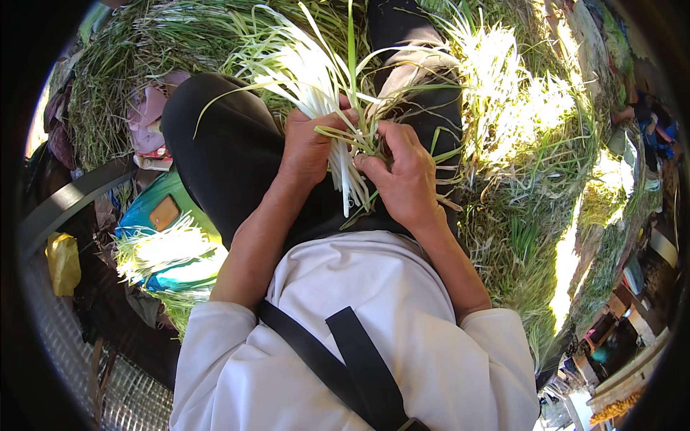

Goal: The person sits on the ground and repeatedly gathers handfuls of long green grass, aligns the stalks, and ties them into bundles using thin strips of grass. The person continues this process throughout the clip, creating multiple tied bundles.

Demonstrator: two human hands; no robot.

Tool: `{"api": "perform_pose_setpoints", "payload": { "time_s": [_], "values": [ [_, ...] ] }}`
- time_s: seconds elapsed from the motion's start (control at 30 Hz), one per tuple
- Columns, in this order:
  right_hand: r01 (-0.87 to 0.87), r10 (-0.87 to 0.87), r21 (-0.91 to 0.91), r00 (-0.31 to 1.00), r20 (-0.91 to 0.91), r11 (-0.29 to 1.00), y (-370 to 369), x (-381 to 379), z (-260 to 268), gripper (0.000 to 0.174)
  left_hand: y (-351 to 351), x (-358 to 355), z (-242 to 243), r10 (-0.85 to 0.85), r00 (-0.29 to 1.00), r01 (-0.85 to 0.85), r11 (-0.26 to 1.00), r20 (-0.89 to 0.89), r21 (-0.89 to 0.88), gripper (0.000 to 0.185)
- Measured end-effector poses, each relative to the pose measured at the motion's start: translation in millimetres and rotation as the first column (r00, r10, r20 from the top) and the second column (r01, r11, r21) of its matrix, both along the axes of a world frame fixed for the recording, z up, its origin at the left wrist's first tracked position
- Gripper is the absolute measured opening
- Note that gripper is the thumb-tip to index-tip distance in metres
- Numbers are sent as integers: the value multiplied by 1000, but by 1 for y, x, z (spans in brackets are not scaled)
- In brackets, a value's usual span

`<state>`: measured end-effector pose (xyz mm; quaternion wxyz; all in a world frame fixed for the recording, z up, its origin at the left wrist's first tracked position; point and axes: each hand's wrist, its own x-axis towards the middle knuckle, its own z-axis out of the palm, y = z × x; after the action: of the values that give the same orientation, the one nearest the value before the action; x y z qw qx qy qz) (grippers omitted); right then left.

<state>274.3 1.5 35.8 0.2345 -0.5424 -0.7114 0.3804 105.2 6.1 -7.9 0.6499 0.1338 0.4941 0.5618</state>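
Note:
My left hand [312,140] grips a thick bundle of pale, long-stemmed leafy vegetables [318,91], its white stem ends pointing down over my lap. Close beside it, my right hand [401,169] pinches a smaller cluster of greenish-yellow stems and leaves [366,137] between thumb and fingers. Some leaves of this cluster cross the left thumb. Dry, straggly leaves [409,97] fan out above my right hand, over my dark trouser leg. The fingertips of both hands are partly hidden by the leaves.
Heaped green and straw-coloured leaves [145,48] lie at the upper left, with more [512,108] along the right. By my left knee, a phone-like brown object [164,213] and a pale bundle [172,248] rest on blue-green sheeting. A curved grey bar [75,194] runs at the left.

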Motion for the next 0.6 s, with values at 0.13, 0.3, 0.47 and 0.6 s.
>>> {"api": "perform_pose_setpoints", "payload": {
  "time_s": [0.13,0.3,0.47,0.6],
  "values": [
    [58,-54,92,998,-38,994,11,-6,-3,31,2,4,1,-35,998,35,999,-61,0,18],
    [94,-118,-131,975,-187,987,21,-4,-16,15,3,10,8,10,987,-14,1000,-158,-22,15],
    [-9,-222,-451,862,-455,892,26,1,-33,8,1,8,11,-33,980,18,997,-197,-78,20],
    [-41,-353,-503,662,-661,864,21,3,-36,12,2,8,5,-29,985,11,994,-168,-106,22]
  ]
}}
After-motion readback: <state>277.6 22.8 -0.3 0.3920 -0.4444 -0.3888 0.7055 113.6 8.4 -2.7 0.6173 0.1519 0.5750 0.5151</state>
